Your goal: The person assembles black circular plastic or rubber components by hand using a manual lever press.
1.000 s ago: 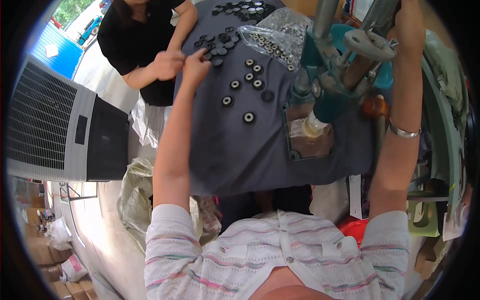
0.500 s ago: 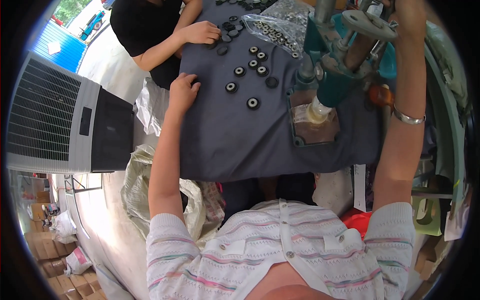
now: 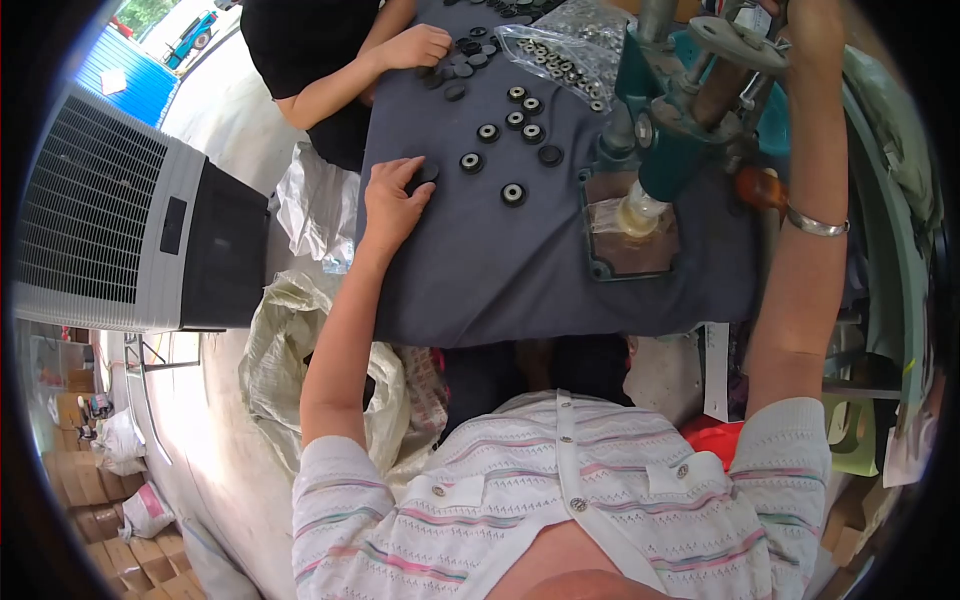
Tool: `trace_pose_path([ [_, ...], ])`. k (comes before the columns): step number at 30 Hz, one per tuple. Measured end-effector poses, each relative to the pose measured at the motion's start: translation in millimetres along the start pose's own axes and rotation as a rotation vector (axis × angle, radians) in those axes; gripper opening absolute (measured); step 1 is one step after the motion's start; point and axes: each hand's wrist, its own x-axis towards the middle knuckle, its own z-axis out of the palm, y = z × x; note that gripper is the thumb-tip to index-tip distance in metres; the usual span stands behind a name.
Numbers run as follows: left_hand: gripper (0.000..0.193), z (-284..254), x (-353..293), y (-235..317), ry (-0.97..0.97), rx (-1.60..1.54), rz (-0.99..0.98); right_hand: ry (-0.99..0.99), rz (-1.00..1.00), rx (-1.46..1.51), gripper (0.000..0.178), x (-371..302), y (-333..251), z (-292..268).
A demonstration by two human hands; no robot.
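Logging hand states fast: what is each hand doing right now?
Left hand: fingers down on a black round part on the grey cloth.
Right hand: raised at the press; grip cannot be told.

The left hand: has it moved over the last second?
Yes. The left hand has drawn back from the co-worker's hand toward the table's near edge, and rests on a black disc.

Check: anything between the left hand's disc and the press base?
Partly. The left hand rests on a black disc at the cloth's left side. Toward the press base, loose discs lie on the cloth, the nearest one roughly on the direct line. Nothing taller stands there.
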Motion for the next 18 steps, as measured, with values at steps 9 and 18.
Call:
trace_pose_path([
  [9,0.026,10.4,6.4,11.5,-0.065,0.066,0.118,0.019,0.004,-0.063,0.026,1.9,4.2,-0.8],
  [18,0.026,45.4,13.9,33.7,0.038,-0.195,-0.039,0.019,-0.013,-0.063,0.026,1.3,4.7,-2.1],
])
